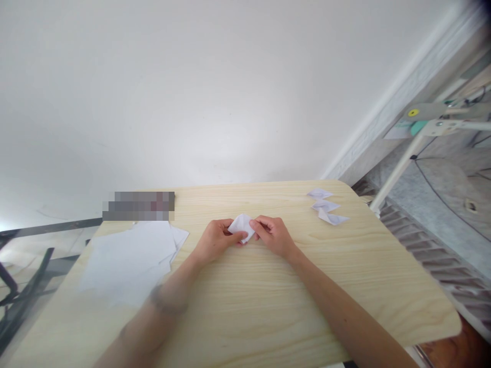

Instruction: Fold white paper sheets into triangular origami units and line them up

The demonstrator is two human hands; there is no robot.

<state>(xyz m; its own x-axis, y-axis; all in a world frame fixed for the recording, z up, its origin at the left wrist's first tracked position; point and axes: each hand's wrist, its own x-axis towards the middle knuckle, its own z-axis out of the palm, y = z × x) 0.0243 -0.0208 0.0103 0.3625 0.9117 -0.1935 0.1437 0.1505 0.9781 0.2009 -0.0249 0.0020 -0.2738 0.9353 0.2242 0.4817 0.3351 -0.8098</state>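
A small piece of folded white paper (pixel 241 224), roughly diamond-shaped, is held between my two hands over the middle of the table. My left hand (pixel 218 238) grips its left side, thumb lying across the front face. On the right corner, the thumb and bent fingers of my right hand (pixel 273 234) pinch the paper. Fingers behind the paper are partly hidden. Off to the right lie three folded paper boats (pixel 325 206), close together, one in front of another. Loose white paper sheets (pixel 130 255) are spread to the left of my left forearm.
The light wood table (pixel 245 306) stands against a white wall (pixel 230 102). A pixelated, unreadable patch covers something at the table's back left. Beyond the right edge are a white metal stand (pixel 402 163) with cables and a grey pleated fabric (pixel 429 255).
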